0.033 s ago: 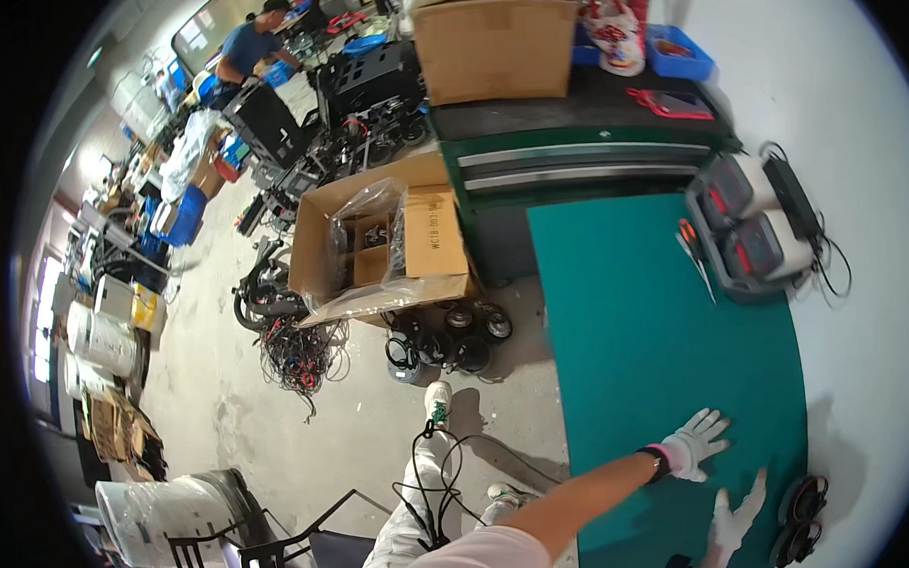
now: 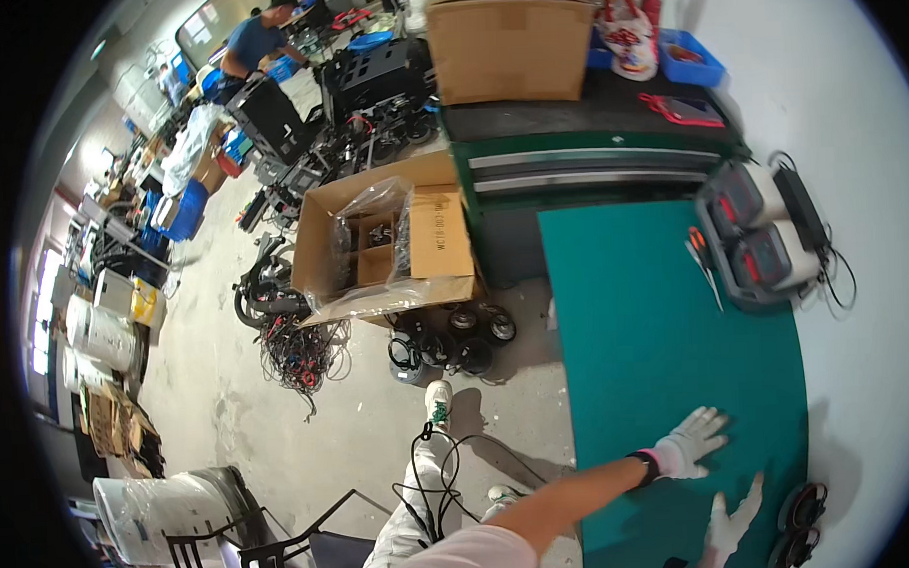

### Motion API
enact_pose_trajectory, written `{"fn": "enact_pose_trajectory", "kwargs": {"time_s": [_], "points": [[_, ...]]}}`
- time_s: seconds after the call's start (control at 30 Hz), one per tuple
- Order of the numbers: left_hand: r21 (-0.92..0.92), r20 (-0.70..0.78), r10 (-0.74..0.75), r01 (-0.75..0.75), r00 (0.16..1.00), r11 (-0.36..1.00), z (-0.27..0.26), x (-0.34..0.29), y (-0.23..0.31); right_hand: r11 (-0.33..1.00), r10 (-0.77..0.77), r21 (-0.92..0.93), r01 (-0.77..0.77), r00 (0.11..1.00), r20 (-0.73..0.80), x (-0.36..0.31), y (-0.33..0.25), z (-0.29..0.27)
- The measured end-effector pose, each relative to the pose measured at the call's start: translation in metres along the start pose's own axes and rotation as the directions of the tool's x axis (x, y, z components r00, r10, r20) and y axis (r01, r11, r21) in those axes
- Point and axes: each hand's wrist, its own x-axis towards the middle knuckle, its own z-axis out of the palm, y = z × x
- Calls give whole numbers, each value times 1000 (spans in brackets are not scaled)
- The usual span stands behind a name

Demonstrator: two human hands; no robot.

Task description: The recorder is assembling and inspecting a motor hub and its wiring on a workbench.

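Both of my hands wear white gloves and are over the green work surface (image 2: 667,347). My left hand (image 2: 688,444) lies palm down with its fingers spread, a dark watch (image 2: 645,466) on the wrist. Nearer to me, my right hand (image 2: 733,523) has its thumb apart from the fingers; nothing is in it. Whether it touches the surface I cannot tell. Just right of that hand are round black coil-like things (image 2: 803,517). Farther up the surface lies an orange-handled tool (image 2: 702,255), perhaps scissors, beside a grey dock holding two white-and-dark units (image 2: 763,233).
A dark cabinet (image 2: 591,169) carries a cardboard box (image 2: 511,52), a blue tray (image 2: 692,63) and a red-edged phone-like thing (image 2: 684,110). On the floor are an open carton (image 2: 317,219), black wheels (image 2: 472,355) and tangled cables (image 2: 302,354). A chair (image 2: 344,558) stands lower left; a person (image 2: 251,46) bends farther off.
The whole view has shifted slightly, with the table and cabinet a little farther right. Both hands stay almost in place, still spread.
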Motion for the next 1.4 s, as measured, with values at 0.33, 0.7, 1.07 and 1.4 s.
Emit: {"fn": "enact_pose_trajectory", "kwargs": {"time_s": [0.33, 0.7, 1.07, 1.4], "points": [[-316, -878, -450, 507, 163, 802, -190, -272, -312, 981, 102, -188, -46, 948, 301, -4, -180, 206], [-848, 12, -976, 515, -217, -125, -204, -476, -583, 505, 184, -860, 75, 964, 192, 96, -282, 364], [-963, 27, -999, -269, -40, -16, -182, -365, -588, 453, -98, -835, 313, 948, 302, 95, -206, 341], [-747, -332, -862, 451, 384, 489, -194, -256, -537, 422, -99, -853, 308, 951, 294, 91, -210, 343]]}}
